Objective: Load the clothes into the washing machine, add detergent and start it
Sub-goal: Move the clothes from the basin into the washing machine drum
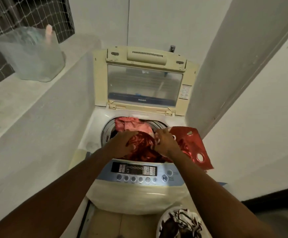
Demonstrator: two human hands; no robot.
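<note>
Two hands, the left hand (121, 143) and the right hand (165, 141), grip with curled fingers a dark red cloth (145, 146) with a pale pattern. It lies bunched in the open mouth of the washing machine (95, 133), its long side running left to right, in front of a pink cloth (131, 125).

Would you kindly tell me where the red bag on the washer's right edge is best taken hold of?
Take the red bag by the cut-out handle hole at its near end, coming from the near right. That end sticks out past the washing machine's rim, clear of the right hand, so fingers could probably hook through it.
</note>
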